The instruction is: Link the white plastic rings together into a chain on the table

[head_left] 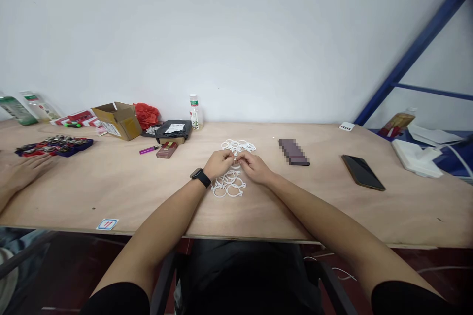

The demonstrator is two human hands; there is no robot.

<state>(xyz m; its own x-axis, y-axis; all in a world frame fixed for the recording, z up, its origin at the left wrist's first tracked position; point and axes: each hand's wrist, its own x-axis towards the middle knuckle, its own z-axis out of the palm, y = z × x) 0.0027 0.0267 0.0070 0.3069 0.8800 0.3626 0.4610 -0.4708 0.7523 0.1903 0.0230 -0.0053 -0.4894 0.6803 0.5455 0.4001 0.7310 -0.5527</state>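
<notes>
My left hand (220,163), with a dark watch on its wrist, is closed in a pinch above the table. Fingertip to fingertip with it, my right hand (254,166) pinches too. Between them is a white plastic ring (237,166), mostly hidden by the fingers; it looks like a curtain ring. Beyond the hands lies a pile of white rings (242,145). Nearer to me, several white rings with small eyelets (234,191) overlap on the wood, just below my hands.
On the right lie a pixelated dark flat object (294,152), a phone (363,172) and a white power strip (417,157). To the left are a maroon box (167,150), a purple pen-like stick (148,149), an open carton (120,122) and a bottle (195,113). Another person's hand (27,172) rests far left.
</notes>
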